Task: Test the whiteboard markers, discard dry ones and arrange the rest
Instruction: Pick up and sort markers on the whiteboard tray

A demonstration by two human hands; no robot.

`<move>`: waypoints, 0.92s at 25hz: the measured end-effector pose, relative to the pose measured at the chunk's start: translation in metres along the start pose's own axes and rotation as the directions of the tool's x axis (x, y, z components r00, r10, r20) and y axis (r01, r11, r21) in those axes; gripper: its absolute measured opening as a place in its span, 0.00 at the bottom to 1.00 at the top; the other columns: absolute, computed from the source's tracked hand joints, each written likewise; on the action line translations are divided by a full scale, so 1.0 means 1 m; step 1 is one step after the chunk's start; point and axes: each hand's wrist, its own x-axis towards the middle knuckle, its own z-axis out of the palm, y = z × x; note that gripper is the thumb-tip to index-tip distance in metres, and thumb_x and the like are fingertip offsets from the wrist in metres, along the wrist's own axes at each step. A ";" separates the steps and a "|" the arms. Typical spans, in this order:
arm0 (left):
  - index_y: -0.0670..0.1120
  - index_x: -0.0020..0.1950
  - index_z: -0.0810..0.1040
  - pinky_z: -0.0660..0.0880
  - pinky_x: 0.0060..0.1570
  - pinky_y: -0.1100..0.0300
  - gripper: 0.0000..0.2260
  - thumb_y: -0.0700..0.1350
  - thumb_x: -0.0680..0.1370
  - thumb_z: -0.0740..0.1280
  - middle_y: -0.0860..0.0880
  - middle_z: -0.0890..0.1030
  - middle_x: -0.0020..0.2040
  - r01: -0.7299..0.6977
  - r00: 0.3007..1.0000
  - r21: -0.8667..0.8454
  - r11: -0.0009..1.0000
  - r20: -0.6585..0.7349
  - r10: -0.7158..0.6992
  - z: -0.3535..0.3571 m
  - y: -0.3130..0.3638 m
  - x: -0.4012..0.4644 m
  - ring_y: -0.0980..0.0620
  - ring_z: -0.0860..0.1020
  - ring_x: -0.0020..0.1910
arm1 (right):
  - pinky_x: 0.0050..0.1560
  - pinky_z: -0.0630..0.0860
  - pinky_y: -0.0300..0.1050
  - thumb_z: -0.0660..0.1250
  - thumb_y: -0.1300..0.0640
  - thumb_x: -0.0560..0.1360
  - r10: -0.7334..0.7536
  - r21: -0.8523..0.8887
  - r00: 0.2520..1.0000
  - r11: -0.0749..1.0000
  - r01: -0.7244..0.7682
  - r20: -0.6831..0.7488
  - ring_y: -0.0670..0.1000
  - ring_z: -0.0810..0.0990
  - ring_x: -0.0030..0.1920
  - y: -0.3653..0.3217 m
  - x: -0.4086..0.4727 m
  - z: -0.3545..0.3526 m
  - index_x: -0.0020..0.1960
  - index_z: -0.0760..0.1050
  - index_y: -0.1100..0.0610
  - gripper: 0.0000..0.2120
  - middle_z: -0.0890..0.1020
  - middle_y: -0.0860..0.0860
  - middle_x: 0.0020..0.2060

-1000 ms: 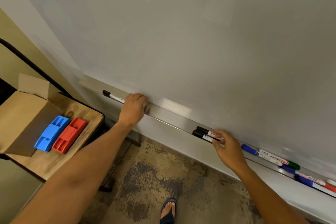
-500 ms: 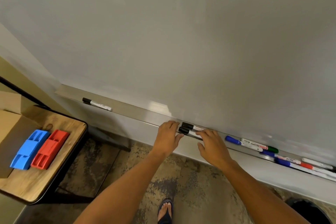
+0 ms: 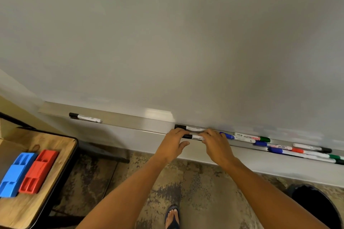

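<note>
Under the whiteboard (image 3: 167, 33), the long metal tray (image 3: 126, 120) carries the markers. The left hand (image 3: 172, 142) and right hand (image 3: 216, 142) each grip an end of a black-capped marker (image 3: 194, 137) at the tray's front lip; a second black marker (image 3: 189, 128) lies just behind. Bare tray stretches left to a lone marker (image 3: 84, 117).
</note>
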 end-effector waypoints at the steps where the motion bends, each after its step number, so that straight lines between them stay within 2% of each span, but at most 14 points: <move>1: 0.46 0.69 0.75 0.68 0.64 0.60 0.17 0.45 0.80 0.68 0.48 0.77 0.64 -0.008 1.000 0.002 1.000 -0.007 0.008 0.000 0.005 0.000 0.49 0.73 0.62 | 0.58 0.73 0.49 0.68 0.61 0.78 -0.004 0.002 1.000 1.000 0.004 -0.008 0.52 0.78 0.56 0.000 -0.004 -0.002 0.65 0.77 0.51 0.16 0.79 0.50 0.58; 4: 0.46 0.67 0.77 0.71 0.60 0.64 0.16 0.44 0.79 0.69 0.48 0.79 0.58 -0.027 0.999 -0.053 0.998 -0.025 0.025 0.000 0.016 0.000 0.51 0.76 0.55 | 0.61 0.72 0.49 0.66 0.62 0.79 -0.038 0.006 0.999 0.999 0.038 -0.019 0.53 0.77 0.59 0.003 -0.015 -0.008 0.67 0.74 0.53 0.17 0.78 0.50 0.60; 6: 0.45 0.63 0.80 0.68 0.54 0.73 0.13 0.45 0.80 0.68 0.49 0.79 0.54 -0.051 0.999 -0.065 0.997 -0.019 0.049 -0.002 0.029 -0.001 0.55 0.75 0.50 | 0.61 0.72 0.48 0.65 0.63 0.79 -0.068 0.016 0.997 0.997 0.069 -0.041 0.53 0.76 0.60 0.006 -0.025 -0.014 0.69 0.72 0.53 0.19 0.78 0.51 0.61; 8: 0.45 0.59 0.81 0.65 0.51 0.76 0.10 0.46 0.81 0.65 0.48 0.79 0.52 -0.086 0.996 -0.050 0.995 -0.009 0.085 -0.005 0.042 -0.001 0.56 0.74 0.47 | 0.57 0.73 0.46 0.64 0.60 0.80 -0.134 0.019 0.989 0.991 0.136 -0.064 0.53 0.76 0.58 0.006 -0.035 -0.022 0.70 0.70 0.53 0.19 0.77 0.51 0.60; 11: 0.45 0.58 0.81 0.67 0.50 0.74 0.10 0.48 0.82 0.64 0.49 0.79 0.51 -0.103 0.995 -0.067 0.992 0.012 0.104 -0.010 0.072 -0.003 0.55 0.76 0.49 | 0.47 0.74 0.43 0.61 0.53 0.83 -0.186 0.055 0.975 0.980 0.194 -0.121 0.51 0.77 0.55 0.010 -0.049 -0.038 0.69 0.72 0.54 0.15 0.78 0.51 0.58; 13: 0.45 0.56 0.80 0.70 0.49 0.69 0.12 0.52 0.81 0.65 0.49 0.80 0.50 -0.096 0.995 -0.066 0.993 0.016 0.097 -0.013 0.095 -0.003 0.55 0.76 0.48 | 0.41 0.73 0.42 0.61 0.52 0.83 -0.190 0.081 0.965 0.975 0.207 -0.181 0.51 0.78 0.52 0.017 -0.059 -0.053 0.66 0.75 0.54 0.13 0.79 0.51 0.54; 16: 0.46 0.54 0.79 0.71 0.46 0.64 0.13 0.55 0.81 0.64 0.51 0.80 0.47 -0.122 0.990 -0.012 0.992 0.064 0.123 -0.019 0.126 -0.003 0.55 0.76 0.44 | 0.39 0.77 0.45 0.59 0.51 0.83 -0.218 0.059 0.949 0.970 0.237 -0.227 0.51 0.79 0.46 0.033 -0.076 -0.074 0.64 0.76 0.51 0.12 0.79 0.49 0.50; 19: 0.50 0.49 0.76 0.68 0.41 0.68 0.10 0.55 0.82 0.62 0.54 0.77 0.42 -0.217 0.968 0.041 0.975 0.137 0.210 -0.030 0.155 -0.002 0.59 0.74 0.40 | 0.34 0.78 0.45 0.60 0.50 0.82 -0.262 0.016 0.925 0.961 0.277 -0.273 0.49 0.79 0.40 0.050 -0.097 -0.095 0.63 0.76 0.48 0.12 0.80 0.47 0.47; 23: 0.54 0.45 0.72 0.66 0.39 0.70 0.08 0.53 0.83 0.60 0.59 0.73 0.38 -0.353 0.926 0.099 0.930 0.176 0.333 -0.045 0.194 0.000 0.61 0.72 0.37 | 0.25 0.74 0.44 0.62 0.50 0.79 -0.305 -0.019 0.859 0.945 0.326 -0.412 0.49 0.78 0.30 0.063 -0.117 -0.126 0.56 0.78 0.49 0.09 0.80 0.46 0.37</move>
